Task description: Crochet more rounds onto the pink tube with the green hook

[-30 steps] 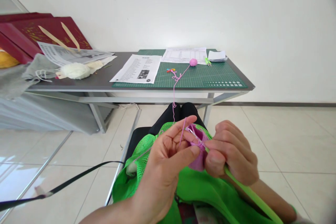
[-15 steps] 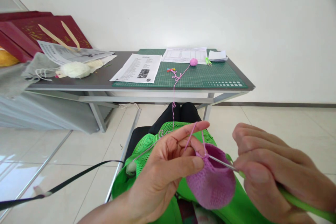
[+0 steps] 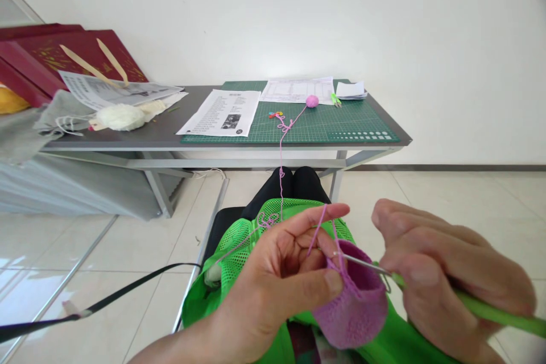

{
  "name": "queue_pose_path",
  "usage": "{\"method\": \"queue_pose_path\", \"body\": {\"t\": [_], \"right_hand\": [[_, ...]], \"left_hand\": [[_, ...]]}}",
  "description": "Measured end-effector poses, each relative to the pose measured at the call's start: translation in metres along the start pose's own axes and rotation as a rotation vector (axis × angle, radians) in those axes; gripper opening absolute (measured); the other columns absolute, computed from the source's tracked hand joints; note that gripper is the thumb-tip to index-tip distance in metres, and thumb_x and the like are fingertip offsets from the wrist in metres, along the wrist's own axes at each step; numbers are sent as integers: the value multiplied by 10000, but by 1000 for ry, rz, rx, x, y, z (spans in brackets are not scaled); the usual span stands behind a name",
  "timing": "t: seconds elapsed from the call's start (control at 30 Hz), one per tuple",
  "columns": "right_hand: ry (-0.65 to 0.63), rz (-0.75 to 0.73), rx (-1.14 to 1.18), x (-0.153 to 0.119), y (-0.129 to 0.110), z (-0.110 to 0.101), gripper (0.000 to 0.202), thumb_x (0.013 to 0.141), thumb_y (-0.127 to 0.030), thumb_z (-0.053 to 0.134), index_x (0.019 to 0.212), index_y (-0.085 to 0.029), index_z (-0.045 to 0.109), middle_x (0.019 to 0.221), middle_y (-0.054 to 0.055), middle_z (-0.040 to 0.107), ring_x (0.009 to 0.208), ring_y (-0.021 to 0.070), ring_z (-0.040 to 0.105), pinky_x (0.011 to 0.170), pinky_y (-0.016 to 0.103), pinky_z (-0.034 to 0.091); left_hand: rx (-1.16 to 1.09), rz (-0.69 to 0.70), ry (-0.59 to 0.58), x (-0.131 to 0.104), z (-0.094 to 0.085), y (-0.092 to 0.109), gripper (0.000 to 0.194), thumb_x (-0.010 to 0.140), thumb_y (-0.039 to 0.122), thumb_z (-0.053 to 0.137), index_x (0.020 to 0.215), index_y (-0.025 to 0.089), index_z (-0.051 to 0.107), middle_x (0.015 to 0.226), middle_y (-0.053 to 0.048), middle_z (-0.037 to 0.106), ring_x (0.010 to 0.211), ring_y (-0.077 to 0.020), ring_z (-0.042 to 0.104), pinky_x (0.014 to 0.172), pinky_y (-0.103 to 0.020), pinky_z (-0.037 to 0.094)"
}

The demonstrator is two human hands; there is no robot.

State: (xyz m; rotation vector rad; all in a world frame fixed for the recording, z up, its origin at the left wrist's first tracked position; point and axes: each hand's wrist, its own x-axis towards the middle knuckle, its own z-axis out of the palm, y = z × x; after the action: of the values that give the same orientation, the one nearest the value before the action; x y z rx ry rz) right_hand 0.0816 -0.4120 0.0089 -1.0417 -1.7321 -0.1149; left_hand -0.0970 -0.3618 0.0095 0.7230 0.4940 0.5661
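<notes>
My left hand [image 3: 290, 273] pinches the rim of a pink crocheted piece [image 3: 352, 318], cup-shaped with its opening upward. A strand of pink yarn [image 3: 316, 232] passes over the stretched-out left index finger and runs down to the rim. In my closed right hand [image 3: 447, 273] is a crochet hook [image 3: 490, 310] with a green handle and a metal shaft. The hook's tip lies at the rim by the left fingers, against the yarn. A small wire-like loop, perhaps a stitch marker [image 3: 388, 283], hangs at the piece's right edge.
A dark table [image 3: 157, 131] ahead bears a green cutting mat [image 3: 362, 119], printed sheets [image 3: 222, 111], a pink yarn ball [image 3: 312, 101] and small coloured clips [image 3: 275, 115]. White yarn [image 3: 121, 117] and red bags [image 3: 85, 57] are at left. A green garment [image 3: 239, 239] covers my lap.
Both hands and the crocheted piece have shifted slightly; the left hand and piece moved right and down. The hook's tip now shows above the rim by the yarn strand.
</notes>
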Motion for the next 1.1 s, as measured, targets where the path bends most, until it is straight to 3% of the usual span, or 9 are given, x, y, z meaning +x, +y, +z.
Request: {"method": "queue_pose_path", "body": {"t": [0.13,0.33,0.47,0.57,0.63,0.77,0.9,0.97,1.1], "right_hand": [[-25,-29,32,2,-3,5,213,884,10,545,775,-173,557,656,-12,524,589,116,437,530,325,369],[-73,33,14,1,-3,7,204,932,-22,503,966,-131,673,801,45,700,693,142,637,651,304,535],[15,63,78,1,-2,12,225,904,-25,495,915,-170,667,707,1,660,608,122,606,551,260,483],[27,72,55,0,-2,14,239,878,-9,497,904,-178,663,710,6,660,608,135,601,530,273,458],[56,57,47,-2,-1,17,240,881,-6,492,891,-184,654,712,7,662,603,139,590,535,284,459],[96,-1,-18,-7,8,26,274,884,29,485,922,-181,656,711,4,663,608,142,555,572,305,470],[146,-106,-75,-10,25,33,232,881,32,539,867,-168,655,678,14,670,590,151,536,568,325,435],[131,-132,-117,-9,35,34,231,879,37,556,824,-168,649,666,21,675,583,156,546,574,329,437],[121,-194,-159,-4,53,34,219,889,11,581,784,-171,647,670,30,705,572,155,559,585,326,435]], "left_hand": [[25,56,-22,-2,-3,-5,462,845,222,882,1277,360,795,662,62,416,590,-89,291,588,-238,260],[111,161,17,-2,-4,-9,436,892,249,848,1292,403,769,753,44,556,573,-77,308,569,-244,274],[132,201,111,-1,0,-12,427,904,252,845,1300,393,770,657,73,459,585,-76,349,584,-181,339],[-4,205,184,3,2,-10,349,893,254,852,1237,308,821,739,36,624,691,-76,546,728,-150,491],[-135,155,241,7,3,-7,242,910,259,824,1145,212,855,856,-9,732,712,-62,598,759,-129,522],[-200,63,258,15,1,-4,117,905,180,785,971,143,873,695,27,679,570,-21,549,673,-98,521],[-127,44,250,16,-4,-5,134,812,153,875,946,149,884,848,-27,785,803,-82,704,780,-119,550],[-78,79,276,14,-7,-5,163,834,193,875,996,188,886,905,-16,804,793,-68,687,767,-102,531],[31,146,311,14,-14,-7,158,896,226,829,1044,209,882,769,12,733,699,-74,585,677,-114,482]]}}
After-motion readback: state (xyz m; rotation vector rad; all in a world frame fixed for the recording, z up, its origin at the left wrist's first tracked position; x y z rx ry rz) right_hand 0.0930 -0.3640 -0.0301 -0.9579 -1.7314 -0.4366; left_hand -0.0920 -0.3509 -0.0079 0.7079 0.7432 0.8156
